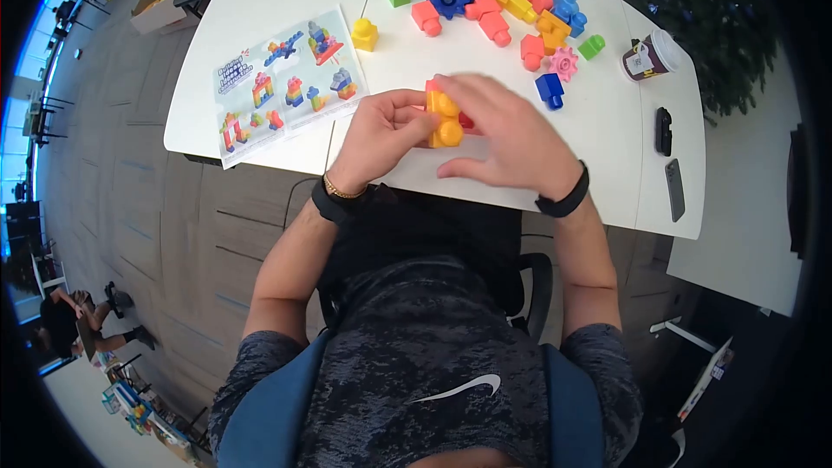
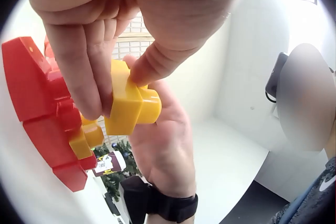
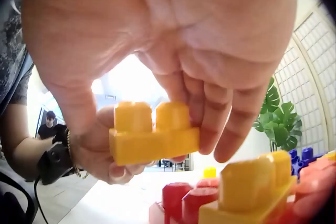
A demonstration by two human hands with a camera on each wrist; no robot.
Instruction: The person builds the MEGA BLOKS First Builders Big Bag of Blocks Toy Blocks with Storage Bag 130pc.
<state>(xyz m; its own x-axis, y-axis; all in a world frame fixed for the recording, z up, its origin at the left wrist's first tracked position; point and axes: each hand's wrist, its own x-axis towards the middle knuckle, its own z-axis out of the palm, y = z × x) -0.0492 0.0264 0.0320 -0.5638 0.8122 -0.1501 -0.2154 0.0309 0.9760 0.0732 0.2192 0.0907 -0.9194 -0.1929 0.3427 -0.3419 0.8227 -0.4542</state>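
Item: two-stud yellow block [image 3: 155,146], centre of the head view, above the near edge of the white table [image 1: 611,156]. Pinched between thumb and fingers of the left hand [image 1: 381,133].

Right hand [image 1: 520,139]: arched over the block from the right, thumb well apart from the fingers, no grip visible; whether a fingertip touches cannot be told.

Adjacent: red blocks [image 2: 31,77], left of the left-wrist view, with a smaller-looking yellow piece [image 2: 81,148] against them. Whether they join the pinched block cannot be told.

Surroundings: printed sheet [image 1: 334,22], upper left of the head view; dark blue block [image 1: 549,91], upper right; cup [image 1: 652,56], far right.

Hazards, as judged: a one-sided push could twist the block out of the pinch; misaligned studs could leave a join crooked; a hard press could part the red blocks; a slip near the edge could send the block to the floor.
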